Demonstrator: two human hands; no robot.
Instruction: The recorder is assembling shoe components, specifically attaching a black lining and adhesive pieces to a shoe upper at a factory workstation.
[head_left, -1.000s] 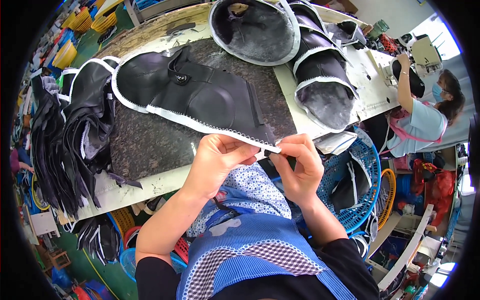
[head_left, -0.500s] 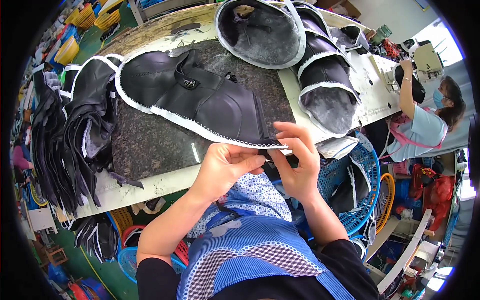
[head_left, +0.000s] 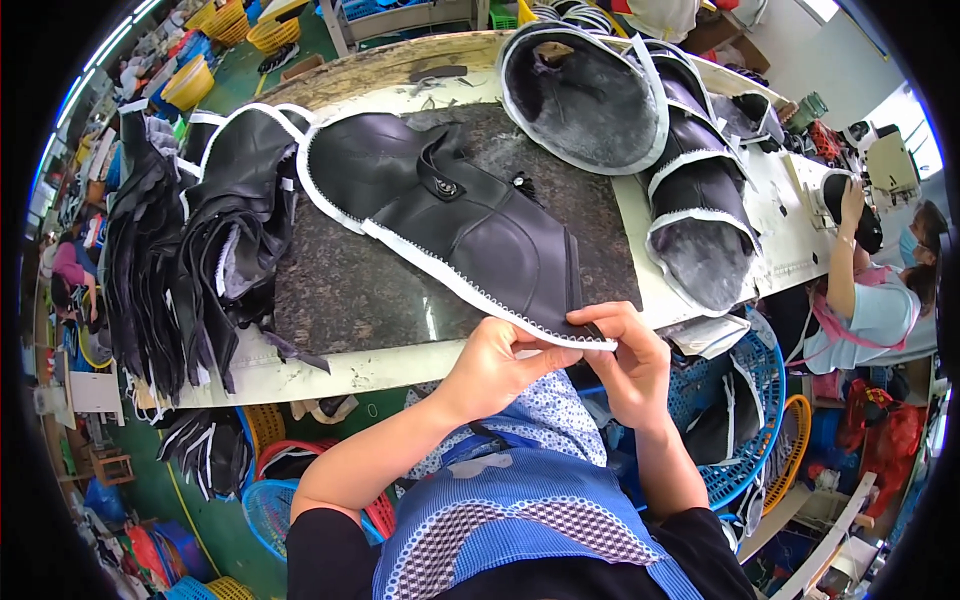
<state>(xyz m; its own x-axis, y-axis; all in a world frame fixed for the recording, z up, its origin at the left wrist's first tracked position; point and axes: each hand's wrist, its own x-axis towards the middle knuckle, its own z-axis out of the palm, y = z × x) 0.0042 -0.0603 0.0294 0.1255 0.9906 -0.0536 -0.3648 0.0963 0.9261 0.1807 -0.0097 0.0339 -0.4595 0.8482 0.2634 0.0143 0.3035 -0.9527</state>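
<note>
A black boot upper [head_left: 500, 238] with a white stitched edge lies flat across the dark stone slab [head_left: 330, 310], its strap and button facing up. The lower right corner hangs just past the slab's near side. My left hand [head_left: 505, 368] pinches the white edge there, thumb below it. Right beside it, my right hand [head_left: 632, 372] grips the corner tip between thumb and fingers, with the forefinger on top by the dark zip strip. Part of the edge is hidden by my fingers.
Stacked black uppers [head_left: 235, 200] drape over the table's left end. Fleece-lined uppers [head_left: 700, 262] lie in a row at the right. A blue basket [head_left: 765, 385] with black pieces stands below the right edge. Further right, a person [head_left: 870, 290] sits at a sewing machine.
My right fingers, earlier lifted and spread, have come down onto the upper's corner. My left hand stays on the edge. The whole view has shifted, so the table appears further right.
</note>
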